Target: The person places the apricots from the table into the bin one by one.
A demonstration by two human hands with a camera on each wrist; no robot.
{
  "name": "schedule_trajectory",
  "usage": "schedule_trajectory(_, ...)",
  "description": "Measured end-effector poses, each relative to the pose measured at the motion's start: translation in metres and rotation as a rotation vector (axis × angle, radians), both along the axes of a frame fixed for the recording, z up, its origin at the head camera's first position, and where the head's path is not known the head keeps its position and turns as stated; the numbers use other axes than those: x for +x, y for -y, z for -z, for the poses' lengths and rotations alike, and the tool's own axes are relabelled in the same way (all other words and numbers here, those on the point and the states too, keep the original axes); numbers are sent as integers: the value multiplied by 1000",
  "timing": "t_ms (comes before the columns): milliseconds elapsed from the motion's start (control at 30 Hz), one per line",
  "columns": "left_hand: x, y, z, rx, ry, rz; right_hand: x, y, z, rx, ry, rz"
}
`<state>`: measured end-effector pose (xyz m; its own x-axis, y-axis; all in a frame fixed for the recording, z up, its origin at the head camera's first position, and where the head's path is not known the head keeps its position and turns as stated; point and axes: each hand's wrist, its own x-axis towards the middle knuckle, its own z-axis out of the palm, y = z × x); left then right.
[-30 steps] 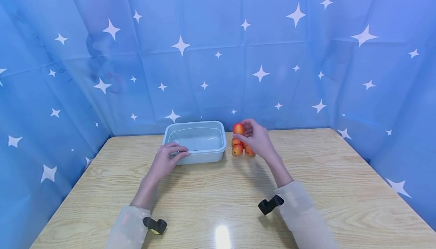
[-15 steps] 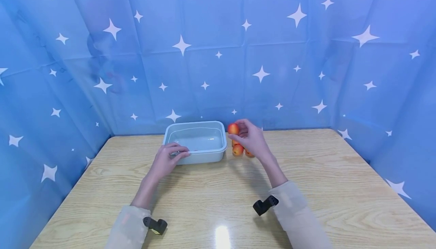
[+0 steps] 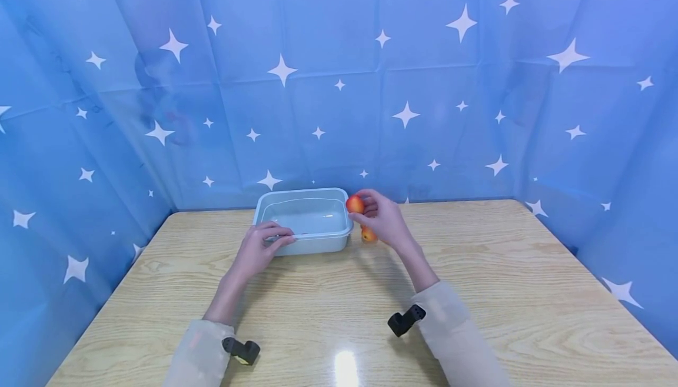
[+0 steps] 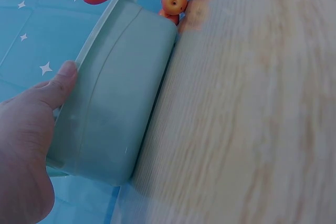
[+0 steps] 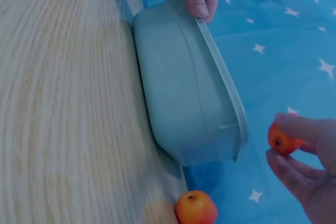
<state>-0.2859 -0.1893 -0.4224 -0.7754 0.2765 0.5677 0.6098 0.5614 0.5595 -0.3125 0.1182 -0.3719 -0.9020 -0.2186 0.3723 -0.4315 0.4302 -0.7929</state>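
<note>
A light blue plastic tub [image 3: 323,244] stands upright toward the back of the table. My left hand [image 3: 258,248] grips its near rim at the left, thumb on the outer wall and fingers over the inside. My right hand [image 3: 385,220] pinches a small red-yellow apple [image 3: 354,203] between thumb and fingertips, raised beside the tub's right rim. In the right wrist view that apple [image 5: 281,140] hangs above rim level, apart from the tub. Several more apples [image 4: 174,2] sit on the table against the tub's right end, partly hidden by my right hand in the head view.
The wooden table [image 3: 312,304] runs to a blue star-printed curtain [image 3: 339,110] close behind the tub and at both sides. A black camera [image 3: 241,351] is strapped on each sleeve.
My right hand has carried the apple leftward and slightly down, from above the other apples to the tub's right rim. My left hand and the tub have stayed put.
</note>
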Motion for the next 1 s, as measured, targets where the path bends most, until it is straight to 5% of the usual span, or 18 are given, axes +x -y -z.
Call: schedule_trajectory(1000,1,0,0,-5,2,-6,-3,20,16,109,-32,-11)
